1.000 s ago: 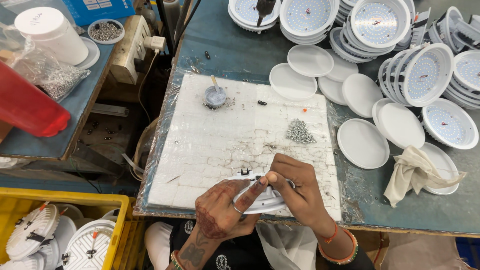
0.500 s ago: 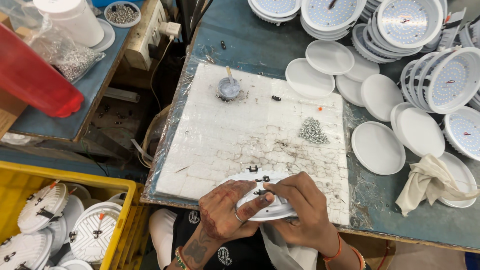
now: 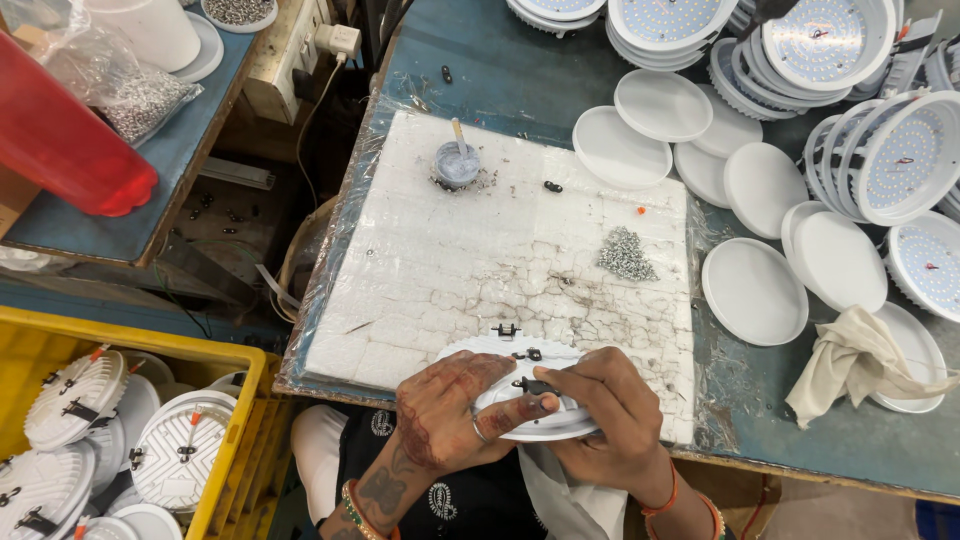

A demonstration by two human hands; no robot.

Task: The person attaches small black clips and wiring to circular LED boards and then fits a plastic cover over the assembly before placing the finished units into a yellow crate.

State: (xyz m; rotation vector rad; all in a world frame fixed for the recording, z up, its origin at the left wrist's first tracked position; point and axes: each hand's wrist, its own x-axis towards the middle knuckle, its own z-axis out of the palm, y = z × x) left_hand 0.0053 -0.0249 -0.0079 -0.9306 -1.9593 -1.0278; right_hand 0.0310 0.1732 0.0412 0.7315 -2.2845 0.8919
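Observation:
A round white lamp housing (image 3: 520, 372) with small black clips on its back rests at the near edge of a white foam pad (image 3: 470, 260). My left hand (image 3: 450, 408) grips its near rim, thumb lying across the back. My right hand (image 3: 608, 405) pinches a small black clip against the housing's middle. A heap of small silver screws (image 3: 626, 254) lies on the pad to the right. A small grey cup (image 3: 457, 163) with a stick in it stands at the pad's far side.
White round covers (image 3: 755, 290) and stacks of lamp discs (image 3: 905, 155) crowd the blue table at the right, beside a beige cloth (image 3: 850, 360). A yellow crate (image 3: 130, 450) of finished housings sits lower left. A red object (image 3: 70, 140) and bagged screws (image 3: 135, 95) lie on the left bench.
The view has shifted slightly, so the pad and hands sit further right and lower. Both hands have stayed on the housing, the right hand's fingers now lower on its middle.

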